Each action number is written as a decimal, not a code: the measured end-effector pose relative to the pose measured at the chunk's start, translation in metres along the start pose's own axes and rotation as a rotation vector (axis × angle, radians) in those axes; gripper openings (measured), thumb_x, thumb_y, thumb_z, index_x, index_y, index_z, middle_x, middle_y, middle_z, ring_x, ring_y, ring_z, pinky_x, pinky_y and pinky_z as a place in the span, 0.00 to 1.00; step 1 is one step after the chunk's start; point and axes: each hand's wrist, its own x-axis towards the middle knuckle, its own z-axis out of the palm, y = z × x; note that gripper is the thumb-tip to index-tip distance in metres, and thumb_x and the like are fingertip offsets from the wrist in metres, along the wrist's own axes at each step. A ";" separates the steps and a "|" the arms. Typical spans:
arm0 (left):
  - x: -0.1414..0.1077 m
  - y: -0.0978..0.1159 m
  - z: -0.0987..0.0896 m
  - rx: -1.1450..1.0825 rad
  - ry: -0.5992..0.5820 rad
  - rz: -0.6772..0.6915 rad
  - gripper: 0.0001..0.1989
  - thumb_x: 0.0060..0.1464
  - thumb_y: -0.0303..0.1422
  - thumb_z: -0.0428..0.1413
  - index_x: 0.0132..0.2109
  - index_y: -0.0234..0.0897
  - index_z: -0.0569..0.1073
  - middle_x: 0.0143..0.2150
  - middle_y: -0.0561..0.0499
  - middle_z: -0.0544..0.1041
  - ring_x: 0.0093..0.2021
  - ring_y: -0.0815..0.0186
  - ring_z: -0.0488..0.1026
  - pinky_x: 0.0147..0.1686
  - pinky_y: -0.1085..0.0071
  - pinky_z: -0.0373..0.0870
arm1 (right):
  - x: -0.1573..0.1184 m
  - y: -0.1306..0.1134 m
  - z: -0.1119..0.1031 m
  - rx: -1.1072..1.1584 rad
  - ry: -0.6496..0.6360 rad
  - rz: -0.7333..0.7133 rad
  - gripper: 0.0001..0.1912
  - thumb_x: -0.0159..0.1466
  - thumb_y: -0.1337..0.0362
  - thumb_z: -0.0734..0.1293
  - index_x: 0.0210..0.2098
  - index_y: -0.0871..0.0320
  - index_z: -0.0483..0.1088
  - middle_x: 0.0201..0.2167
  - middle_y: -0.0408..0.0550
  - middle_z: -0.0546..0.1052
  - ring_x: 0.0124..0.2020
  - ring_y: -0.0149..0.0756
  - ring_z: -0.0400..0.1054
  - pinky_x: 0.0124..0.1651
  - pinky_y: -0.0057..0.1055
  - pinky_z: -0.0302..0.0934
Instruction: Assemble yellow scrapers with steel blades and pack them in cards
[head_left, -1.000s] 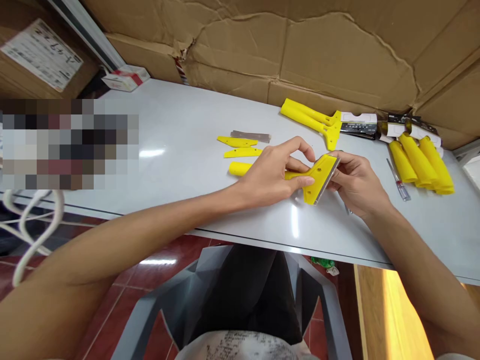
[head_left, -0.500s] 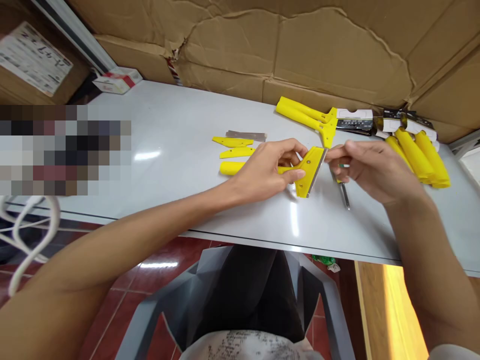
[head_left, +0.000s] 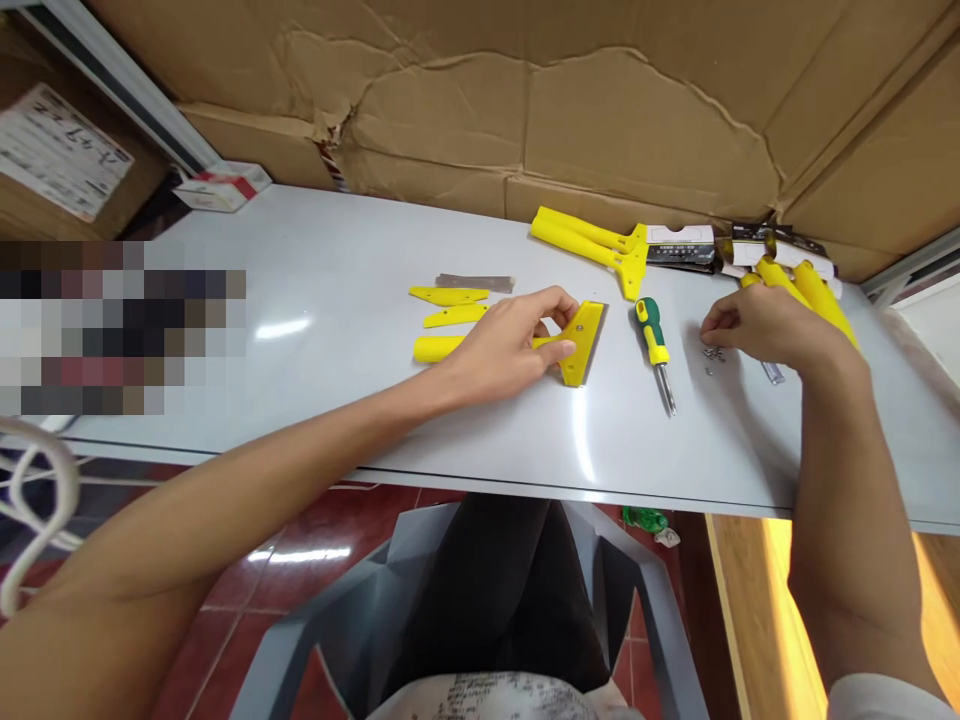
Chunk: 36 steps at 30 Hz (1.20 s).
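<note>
My left hand (head_left: 506,345) is closed around the neck of a yellow scraper (head_left: 581,345) lying over the table, thumb on its head. A metal blade shows along the head's right edge, and a screw sits in its upper part. My right hand (head_left: 757,325) hovers over a small pile of screws (head_left: 714,354), its fingers pinched together; what they hold, if anything, is hidden. Between the hands lies a green and yellow screwdriver (head_left: 655,350), tip toward me. Behind my left hand are two yellow cover plates (head_left: 448,296) and some thin grey blades (head_left: 475,283).
More yellow scrapers (head_left: 581,237) lie at the back, beside black and white packaging (head_left: 681,245). Yellow handles (head_left: 825,300) are stacked at right. A cardboard wall (head_left: 637,120) closes off the white table's (head_left: 337,260) rear. A small red and white box (head_left: 225,187) stands at back left.
My right hand has left the scraper's blade edge and moved right to the screws, uncovering the screwdriver. My left hand keeps its grip on the scraper.
</note>
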 end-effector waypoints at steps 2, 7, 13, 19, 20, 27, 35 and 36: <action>0.001 -0.001 -0.001 -0.009 -0.002 -0.018 0.10 0.58 0.32 0.58 0.47 0.38 0.72 0.50 0.50 0.79 0.38 0.67 0.73 0.43 0.65 0.68 | -0.001 -0.005 -0.001 0.003 0.040 -0.021 0.05 0.62 0.69 0.71 0.34 0.57 0.81 0.33 0.50 0.83 0.32 0.33 0.69 0.38 0.35 0.60; 0.004 -0.003 -0.002 -0.035 -0.006 -0.029 0.09 0.59 0.30 0.58 0.48 0.37 0.72 0.49 0.49 0.79 0.42 0.65 0.75 0.46 0.64 0.70 | -0.011 -0.023 -0.010 0.150 0.215 -0.095 0.04 0.63 0.68 0.71 0.37 0.58 0.81 0.35 0.49 0.84 0.34 0.32 0.74 0.40 0.31 0.63; 0.005 -0.001 0.000 -0.176 -0.058 -0.170 0.09 0.61 0.26 0.58 0.48 0.36 0.71 0.50 0.48 0.79 0.34 0.68 0.78 0.39 0.65 0.75 | -0.032 -0.072 0.009 0.611 0.584 -0.519 0.08 0.65 0.61 0.74 0.42 0.56 0.82 0.40 0.49 0.85 0.36 0.33 0.76 0.41 0.31 0.73; 0.000 0.006 0.003 -0.318 -0.198 -0.323 0.07 0.60 0.24 0.58 0.45 0.37 0.71 0.40 0.50 0.81 0.28 0.67 0.79 0.35 0.66 0.78 | -0.044 -0.111 0.036 0.505 0.543 -0.857 0.05 0.68 0.63 0.72 0.38 0.48 0.82 0.38 0.47 0.84 0.39 0.41 0.78 0.46 0.43 0.73; -0.001 0.006 0.004 -0.327 -0.213 -0.324 0.06 0.60 0.24 0.58 0.44 0.37 0.71 0.38 0.50 0.80 0.28 0.67 0.79 0.35 0.66 0.78 | -0.045 -0.113 0.038 0.511 0.534 -0.868 0.05 0.68 0.64 0.71 0.38 0.48 0.81 0.37 0.47 0.84 0.39 0.41 0.78 0.45 0.44 0.73; -0.006 0.005 0.007 -0.317 -0.248 -0.288 0.07 0.60 0.27 0.57 0.46 0.37 0.70 0.34 0.51 0.80 0.31 0.64 0.82 0.36 0.65 0.78 | -0.044 -0.121 0.051 0.492 0.557 -0.916 0.08 0.70 0.67 0.69 0.39 0.48 0.81 0.37 0.47 0.82 0.37 0.39 0.76 0.41 0.42 0.71; -0.006 0.009 0.005 -0.321 -0.268 -0.316 0.06 0.61 0.25 0.55 0.45 0.37 0.70 0.34 0.52 0.79 0.30 0.65 0.81 0.35 0.67 0.77 | -0.043 -0.118 0.054 0.507 0.536 -0.845 0.05 0.68 0.66 0.72 0.40 0.50 0.81 0.38 0.48 0.76 0.35 0.36 0.70 0.34 0.38 0.66; -0.006 0.008 0.005 -0.329 -0.267 -0.311 0.06 0.60 0.25 0.55 0.44 0.37 0.70 0.34 0.52 0.79 0.30 0.65 0.81 0.35 0.67 0.78 | -0.043 -0.117 0.054 0.527 0.521 -0.841 0.04 0.68 0.66 0.72 0.40 0.50 0.81 0.38 0.48 0.76 0.34 0.36 0.69 0.34 0.37 0.66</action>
